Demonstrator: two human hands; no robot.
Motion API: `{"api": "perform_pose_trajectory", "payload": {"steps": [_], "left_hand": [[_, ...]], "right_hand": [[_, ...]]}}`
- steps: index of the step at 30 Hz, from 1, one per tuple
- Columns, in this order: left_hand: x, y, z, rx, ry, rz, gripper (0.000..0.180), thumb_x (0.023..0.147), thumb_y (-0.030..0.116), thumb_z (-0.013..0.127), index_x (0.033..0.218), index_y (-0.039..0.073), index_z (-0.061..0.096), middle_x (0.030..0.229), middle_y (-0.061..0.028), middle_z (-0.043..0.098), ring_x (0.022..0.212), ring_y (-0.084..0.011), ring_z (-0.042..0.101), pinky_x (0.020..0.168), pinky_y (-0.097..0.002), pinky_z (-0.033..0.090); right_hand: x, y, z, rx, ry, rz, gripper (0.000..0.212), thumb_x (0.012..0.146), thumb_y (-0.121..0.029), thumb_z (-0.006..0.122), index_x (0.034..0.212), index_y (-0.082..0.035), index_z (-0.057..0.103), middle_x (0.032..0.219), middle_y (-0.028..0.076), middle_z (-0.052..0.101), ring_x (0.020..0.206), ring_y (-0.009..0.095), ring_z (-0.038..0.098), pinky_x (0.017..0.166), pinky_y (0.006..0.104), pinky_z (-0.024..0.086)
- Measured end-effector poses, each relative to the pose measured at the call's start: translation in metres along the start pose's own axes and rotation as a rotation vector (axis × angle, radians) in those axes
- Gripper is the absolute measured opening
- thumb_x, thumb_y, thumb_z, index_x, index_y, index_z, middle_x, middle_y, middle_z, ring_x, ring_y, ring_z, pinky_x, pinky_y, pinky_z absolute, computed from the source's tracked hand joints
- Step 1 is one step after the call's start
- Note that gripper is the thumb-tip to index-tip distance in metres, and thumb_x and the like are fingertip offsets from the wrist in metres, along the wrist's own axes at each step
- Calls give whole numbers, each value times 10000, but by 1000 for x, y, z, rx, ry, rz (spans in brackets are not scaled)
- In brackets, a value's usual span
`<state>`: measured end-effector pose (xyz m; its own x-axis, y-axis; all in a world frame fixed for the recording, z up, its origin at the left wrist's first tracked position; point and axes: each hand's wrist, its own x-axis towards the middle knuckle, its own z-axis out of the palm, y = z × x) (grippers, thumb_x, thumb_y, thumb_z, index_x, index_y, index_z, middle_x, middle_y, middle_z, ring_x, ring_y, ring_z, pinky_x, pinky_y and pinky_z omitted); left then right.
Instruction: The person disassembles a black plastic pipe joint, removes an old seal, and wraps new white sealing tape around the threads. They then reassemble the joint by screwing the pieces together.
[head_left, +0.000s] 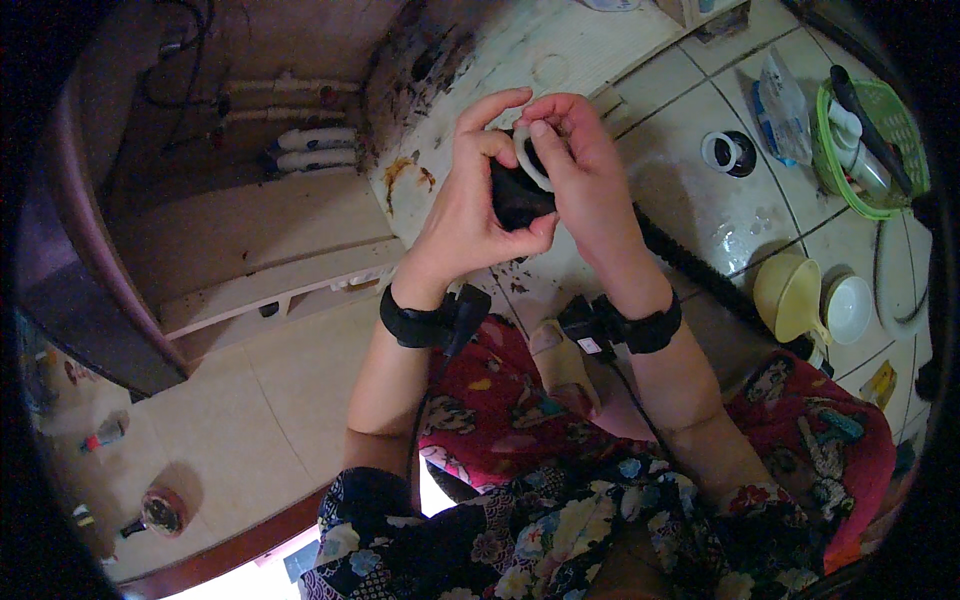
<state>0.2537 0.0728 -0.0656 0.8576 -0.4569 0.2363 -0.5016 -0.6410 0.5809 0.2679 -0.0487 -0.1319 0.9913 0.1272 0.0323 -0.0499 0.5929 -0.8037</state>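
Note:
My left hand [462, 205] is wrapped round a black, hollow-looking plastic part [520, 208], its thumb along the lower side. My right hand [597, 185] pinches a white ring [531, 162] between thumb and fingers at the mouth of the black part. The ring lies against the part's upper right side; whether it is seated or only laid there, I cannot tell. Both hands meet above the stained, pale cabinet floor, and each wrist wears a black strap with a cable.
On the tiles to the right are a white ring beside a black round part [740, 155], a plastic bag [785, 110], a green basket [868, 207] of utensils, a yellow dipper [785, 295] and a white bowl [848, 310]. Pipes [290, 88] run along the wall at left.

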Motion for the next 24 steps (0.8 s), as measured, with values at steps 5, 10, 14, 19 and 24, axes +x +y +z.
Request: {"api": "perform_pose_trajectory", "payload": {"steps": [5,10,14,19,24], "left_hand": [[1,-2,0,46,85,106,644,623,172,790,1123,78,394,1475,-235,300,1335,-384,354,1068,-460,343],[2,-2,-3,53,31,94,825,621,221,788,1343,103,407,1490,-212,292,1366,-394,320,1080,-483,337],[0,0,-5,135,-46,101,762,614,213,783,1303,103,477,1463,-188,352,1314,-390,388,1048,-480,381],[0,-1,-3,110,-11,133,637,626,166,767,1215,83,540,1359,-180,477,1192,-368,511,984,-432,447],[-2,-3,0,108,129,141,469,645,185,760,1057,56,578,1272,-194,549,1143,-337,554,953,-413,459]], "right_hand": [[-2,6,2,14,2,-10,131,969,-89,522,1094,-51,526,1031,16,566,977,88,516,882,236,408],[-3,10,5,-118,20,-103,169,904,-97,562,1052,-30,518,1002,113,589,959,236,583,861,348,462],[-2,12,3,-272,51,-194,144,893,-111,580,1000,-26,534,983,126,554,945,273,556,866,369,443],[-4,7,7,-142,51,-18,143,906,-131,552,988,-15,554,994,130,545,960,285,551,881,377,434],[-6,-1,4,-57,-8,-114,256,948,-164,439,1090,14,558,1080,138,560,1031,270,554,924,362,426]]}}
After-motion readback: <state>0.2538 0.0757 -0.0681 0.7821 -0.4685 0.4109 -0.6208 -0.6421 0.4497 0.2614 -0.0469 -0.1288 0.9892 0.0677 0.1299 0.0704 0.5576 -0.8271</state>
